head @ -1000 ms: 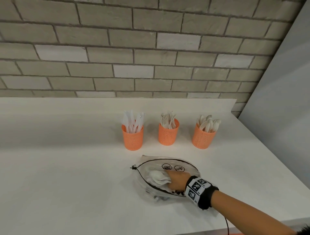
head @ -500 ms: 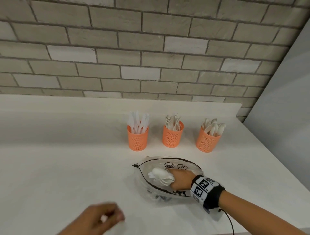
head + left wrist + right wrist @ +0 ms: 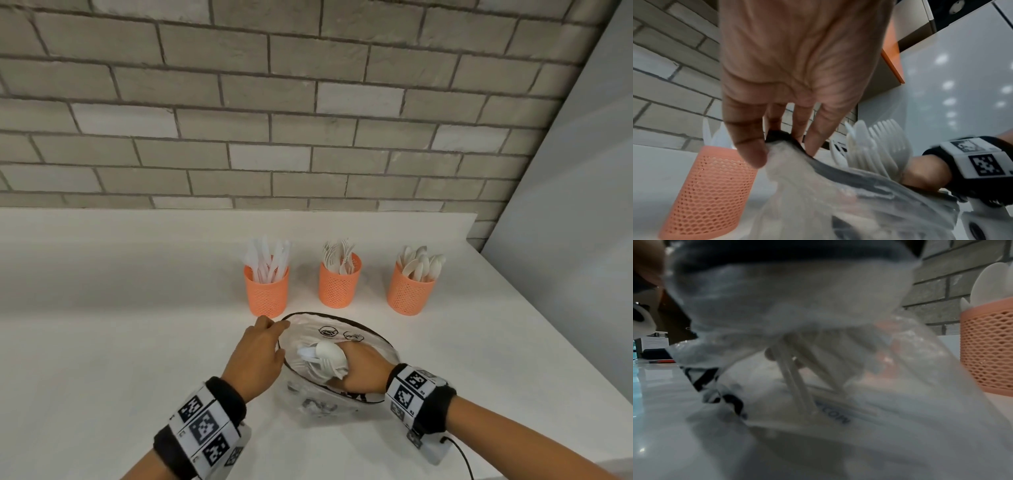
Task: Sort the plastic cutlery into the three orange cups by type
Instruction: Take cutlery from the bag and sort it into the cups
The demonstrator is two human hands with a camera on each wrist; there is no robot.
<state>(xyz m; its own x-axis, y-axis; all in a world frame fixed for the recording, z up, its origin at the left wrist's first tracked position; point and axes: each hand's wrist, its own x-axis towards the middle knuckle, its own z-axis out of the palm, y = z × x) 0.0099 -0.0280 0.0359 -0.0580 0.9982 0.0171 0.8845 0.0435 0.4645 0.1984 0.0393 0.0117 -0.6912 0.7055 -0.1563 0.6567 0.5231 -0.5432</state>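
Note:
Three orange mesh cups stand in a row near the wall: the left cup (image 3: 266, 291) holds knives, the middle cup (image 3: 339, 285) forks, the right cup (image 3: 410, 291) spoons. In front of them lies a clear plastic bag (image 3: 363, 337) with a dark rim. My right hand (image 3: 356, 371) is inside the bag mouth, gripping a bunch of white cutlery (image 3: 322, 358) with forks and a spoon showing. My left hand (image 3: 265, 337) pinches the bag's dark rim (image 3: 781, 136) at its left end, thumb against fingers. In the right wrist view the bag (image 3: 818, 321) fills the frame, with cutlery handles (image 3: 795, 378) inside.
The white counter (image 3: 120, 325) runs to a grey brick wall (image 3: 274, 120) behind the cups. A grey panel (image 3: 565, 205) borders the counter on the right. The left cup (image 3: 709, 191) stands close to my left hand. A cable (image 3: 462, 455) trails from the right wristband.
My left hand came up from the near edge and took hold of the bag's left rim. The right hand stays in the bag with the cutlery bunch.

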